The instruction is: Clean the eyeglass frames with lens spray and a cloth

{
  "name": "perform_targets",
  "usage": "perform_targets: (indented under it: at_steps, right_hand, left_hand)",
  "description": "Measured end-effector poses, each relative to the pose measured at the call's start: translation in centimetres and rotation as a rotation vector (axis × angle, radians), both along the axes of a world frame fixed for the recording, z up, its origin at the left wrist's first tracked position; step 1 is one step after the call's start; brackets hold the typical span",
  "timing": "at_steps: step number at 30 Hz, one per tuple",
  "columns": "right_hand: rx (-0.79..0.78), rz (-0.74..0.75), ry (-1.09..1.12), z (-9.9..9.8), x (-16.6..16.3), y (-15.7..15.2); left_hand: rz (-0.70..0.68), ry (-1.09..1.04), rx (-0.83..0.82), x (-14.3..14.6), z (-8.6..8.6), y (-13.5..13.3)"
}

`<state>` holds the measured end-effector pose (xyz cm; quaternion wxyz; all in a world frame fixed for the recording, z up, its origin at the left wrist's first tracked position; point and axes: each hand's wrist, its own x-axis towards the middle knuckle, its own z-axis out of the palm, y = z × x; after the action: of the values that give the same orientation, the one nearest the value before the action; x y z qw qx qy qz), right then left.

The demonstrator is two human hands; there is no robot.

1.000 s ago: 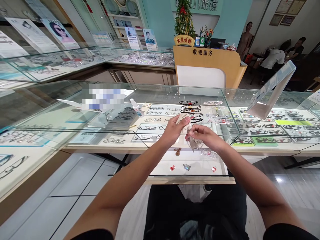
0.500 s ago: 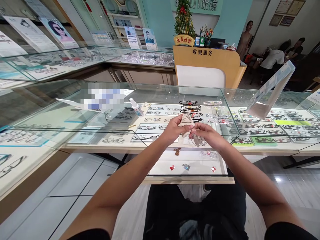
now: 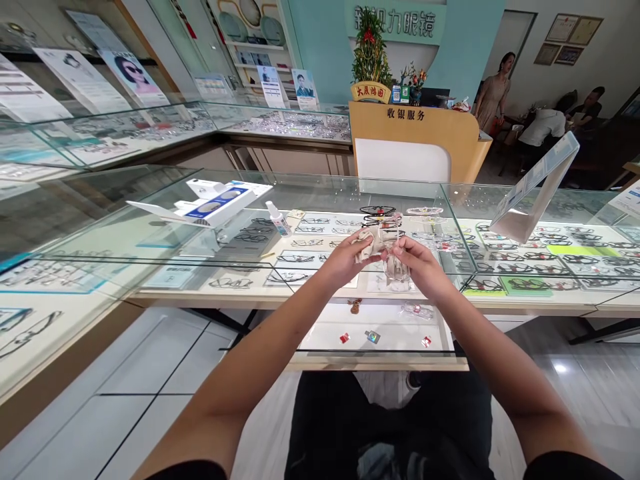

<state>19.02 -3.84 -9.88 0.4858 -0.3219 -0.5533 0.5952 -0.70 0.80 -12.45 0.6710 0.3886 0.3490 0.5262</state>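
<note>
My left hand [image 3: 345,257] is closed on a beige cleaning cloth [image 3: 371,241] and presses it against a pair of clear-framed glasses [image 3: 395,265]. My right hand [image 3: 417,261] grips those glasses by the frame, with the lens hanging below the fingers. Both hands meet above the glass counter top [image 3: 320,200]. A small spray bottle [image 3: 277,217] stands on the glass to the left of my hands.
An open blue-and-white box [image 3: 210,207] lies on the counter at left. A slanted acrylic sign [image 3: 537,183] stands at right. Rows of glasses fill the case below. A yellow cashier desk [image 3: 415,137] is behind. People stand and sit at the far right [image 3: 543,123].
Both hands have risen slightly and turned the glasses more upright. The cloth has shifted over the upper part of the frame. The view has tilted down a little.
</note>
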Motion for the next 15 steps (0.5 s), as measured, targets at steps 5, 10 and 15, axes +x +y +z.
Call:
perform_targets:
  at_steps: [5, 10, 15]
  right_hand:
    - [0.035, -0.009, -0.015, -0.4, 0.1, 0.1]
    - [0.052, -0.007, 0.052, -0.4, -0.1, -0.1]
    - [0.022, 0.008, 0.062, 0.4, -0.5, -0.9]
  left_hand:
    - [-0.145, -0.015, 0.01, 0.1, 0.5, -0.2]
    - [-0.22, 0.058, 0.047, 0.8, 0.2, -0.8]
    - [-0.276, 0.207, 0.047, 2.4, -1.4, -2.1]
